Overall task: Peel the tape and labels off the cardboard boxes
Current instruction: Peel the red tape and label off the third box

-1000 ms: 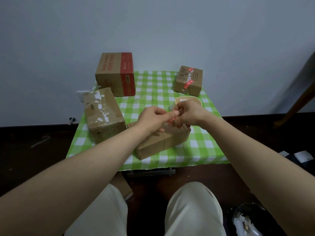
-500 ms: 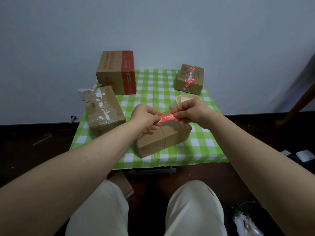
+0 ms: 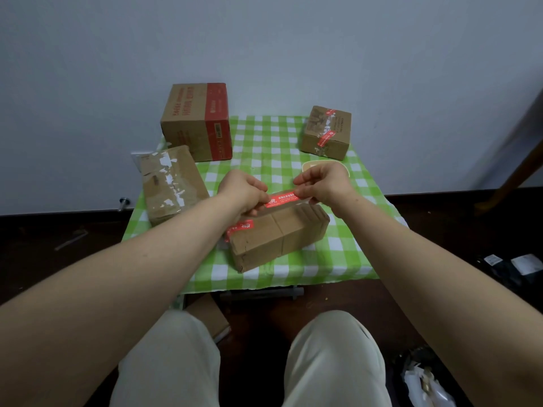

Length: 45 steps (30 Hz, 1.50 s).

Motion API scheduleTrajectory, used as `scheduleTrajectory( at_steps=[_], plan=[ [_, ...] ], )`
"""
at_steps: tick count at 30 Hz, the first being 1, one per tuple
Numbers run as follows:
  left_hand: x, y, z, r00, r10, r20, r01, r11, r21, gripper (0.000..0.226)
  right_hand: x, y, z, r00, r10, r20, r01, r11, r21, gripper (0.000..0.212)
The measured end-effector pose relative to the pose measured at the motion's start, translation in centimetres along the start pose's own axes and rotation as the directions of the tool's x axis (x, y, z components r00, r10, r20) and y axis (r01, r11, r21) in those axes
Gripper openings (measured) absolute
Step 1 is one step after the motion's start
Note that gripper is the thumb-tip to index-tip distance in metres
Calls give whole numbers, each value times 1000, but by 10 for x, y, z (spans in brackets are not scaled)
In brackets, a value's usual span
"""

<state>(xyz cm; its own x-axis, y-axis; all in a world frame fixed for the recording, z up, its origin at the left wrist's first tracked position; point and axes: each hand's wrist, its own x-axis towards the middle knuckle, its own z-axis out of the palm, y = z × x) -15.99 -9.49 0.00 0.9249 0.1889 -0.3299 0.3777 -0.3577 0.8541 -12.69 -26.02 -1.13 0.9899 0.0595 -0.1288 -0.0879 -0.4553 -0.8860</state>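
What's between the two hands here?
Head view: a strip of red tape spans from the left hand to the right hand, both pinching it.

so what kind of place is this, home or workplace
Most likely a plain room in a home, though that's a guess: a green checked tablecloth, a bare white wall right behind it, and a dark floor.

Both hands pinch a red tape strip stretched above the near box: left hand at one end, right hand at the other. Three more boxes toward table's far edge.
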Motion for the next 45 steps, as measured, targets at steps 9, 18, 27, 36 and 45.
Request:
scheduleTrajectory(
  at_steps=[9,18,27,36,45],
  plan=[
    [9,-13,5,997,41,-62,-24,965,260,13,3,15,15,997,-73,-26,66,977,-204,19],
    [14,-18,8,995,89,-46,-64,917,393,22,6,17,21,989,-138,-44,121,952,-280,18],
    [18,-20,9,994,107,-37,-80,898,433,23,9,21,24,991,-132,-34,116,948,-295,20],
    [15,-17,11,990,142,-8,-119,856,503,17,8,24,25,986,-169,-8,159,938,-310,14],
    [-9,-25,11,872,477,111,-434,647,627,29,-13,26,18,952,-306,4,266,820,-507,43]
  ],
)
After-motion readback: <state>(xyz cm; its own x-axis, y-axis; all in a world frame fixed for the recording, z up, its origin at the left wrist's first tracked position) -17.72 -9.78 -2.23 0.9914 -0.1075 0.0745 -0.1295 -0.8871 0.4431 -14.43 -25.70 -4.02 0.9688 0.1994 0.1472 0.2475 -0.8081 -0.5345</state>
